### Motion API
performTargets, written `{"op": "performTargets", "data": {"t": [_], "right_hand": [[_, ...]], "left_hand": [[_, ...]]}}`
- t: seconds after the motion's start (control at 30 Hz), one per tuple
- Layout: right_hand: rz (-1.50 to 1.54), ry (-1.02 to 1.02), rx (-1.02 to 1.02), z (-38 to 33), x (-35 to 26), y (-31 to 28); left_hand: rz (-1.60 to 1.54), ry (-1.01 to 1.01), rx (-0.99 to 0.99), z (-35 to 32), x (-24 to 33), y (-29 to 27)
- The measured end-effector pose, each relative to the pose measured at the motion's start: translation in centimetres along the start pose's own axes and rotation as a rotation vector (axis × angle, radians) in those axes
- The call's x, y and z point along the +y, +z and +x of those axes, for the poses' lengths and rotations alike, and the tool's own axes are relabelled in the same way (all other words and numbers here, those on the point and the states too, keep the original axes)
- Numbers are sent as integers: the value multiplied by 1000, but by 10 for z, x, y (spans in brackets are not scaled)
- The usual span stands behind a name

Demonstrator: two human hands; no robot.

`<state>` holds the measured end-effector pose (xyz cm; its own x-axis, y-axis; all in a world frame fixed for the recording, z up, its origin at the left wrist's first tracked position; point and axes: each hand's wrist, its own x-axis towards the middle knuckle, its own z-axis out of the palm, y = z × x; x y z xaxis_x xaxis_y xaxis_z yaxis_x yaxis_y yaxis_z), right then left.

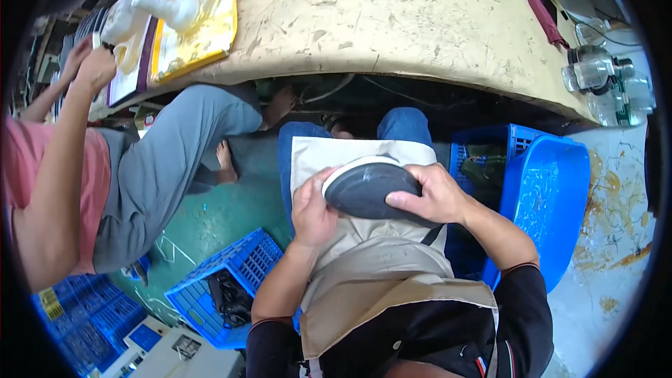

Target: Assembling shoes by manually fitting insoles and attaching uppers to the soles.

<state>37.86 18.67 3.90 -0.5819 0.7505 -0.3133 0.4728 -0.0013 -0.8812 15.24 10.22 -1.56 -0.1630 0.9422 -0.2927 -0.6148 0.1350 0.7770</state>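
Over my lap I hold a shoe (371, 187) in both hands, its dark grey oval sole turned up towards me and a white rim showing along the far edge. At its left end my left hand (313, 208) grips the edge. My right hand (439, 196) is closed around the right end, with the thumb pressed flat on the sole. The shoe's far side is hidden. Beneath it a beige apron (315, 157) covers my thighs.
A beige-covered workbench (378, 17) curves ahead. On my left sits a co-worker (63, 189), hands near white bottles (175, 10). A blue crate (220, 287) with dark items stands at lower left; a blue tub (549, 196) is on my right. Clear bottles (609, 84) cluster at the far right.
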Motion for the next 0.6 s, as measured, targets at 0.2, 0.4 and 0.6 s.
{"op": "performTargets", "data": {"t": [0.2, 0.4, 0.6], "right_hand": [[-24, -95, -152, -9, -6, 10], [-82, -90, -222, -11, -7, 5], [-70, 45, -387, 3, -7, -3]], "left_hand": [[114, 179, -424, -7, 10, -15], [648, -83, -568, -5, 60, 3], [700, -149, -458, -8, 64, 9]]}}
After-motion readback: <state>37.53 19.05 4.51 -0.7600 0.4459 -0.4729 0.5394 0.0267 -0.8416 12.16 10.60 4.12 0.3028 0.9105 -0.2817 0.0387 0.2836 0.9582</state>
